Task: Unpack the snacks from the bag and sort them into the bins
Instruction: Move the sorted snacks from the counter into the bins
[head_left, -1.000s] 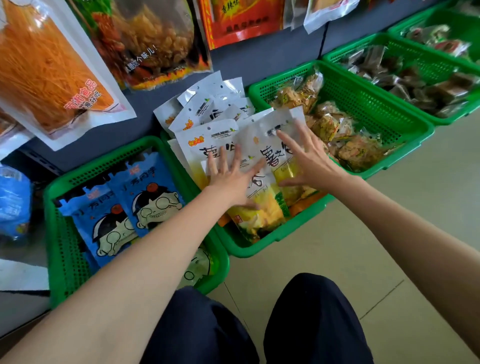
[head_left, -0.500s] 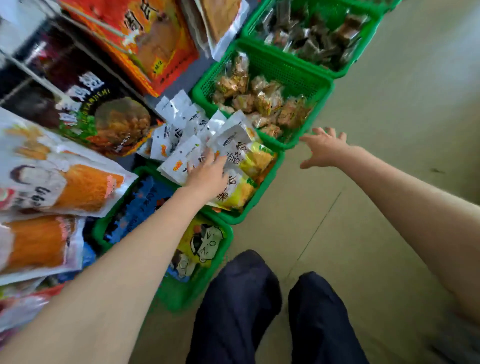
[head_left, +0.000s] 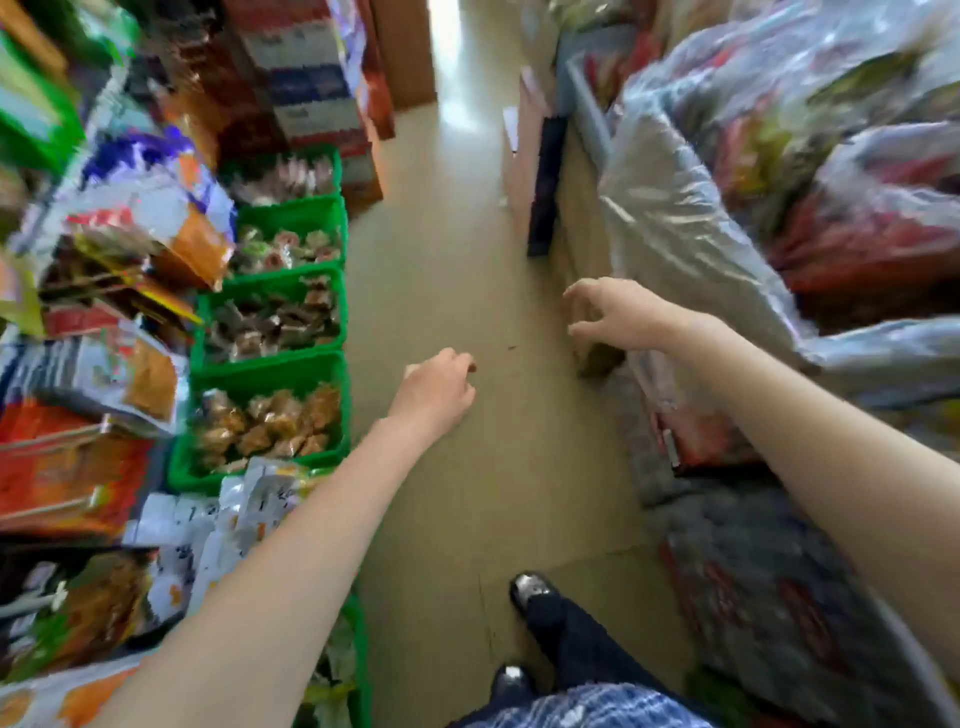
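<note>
A row of green bins (head_left: 270, 371) runs along the left wall, each filled with wrapped snacks. White snack packets (head_left: 249, 506) lie in the nearest bin. On the right, large clear plastic bags (head_left: 727, 218) bulge with red and mixed snack packs. My left hand (head_left: 436, 387) hangs over the floor beside the bins, fingers loosely curled, holding nothing. Fingers spread and bent, my right hand (head_left: 613, 317) reaches toward the lower edge of the plastic bags; it holds nothing. The picture is motion-blurred.
Hanging snack packs (head_left: 130, 270) cover the left wall above the bins. Stacked cartons (head_left: 311, 93) stand at the far left end. A beige floor aisle (head_left: 457, 260) runs between bins and bags. A cardboard box (head_left: 530, 171) sits far right. My legs and shoes (head_left: 530, 597) are below.
The view has swung from the bins to the aisle and the bags on the right. My left hand has left the white packets; my right hand moved toward the plastic bags.
</note>
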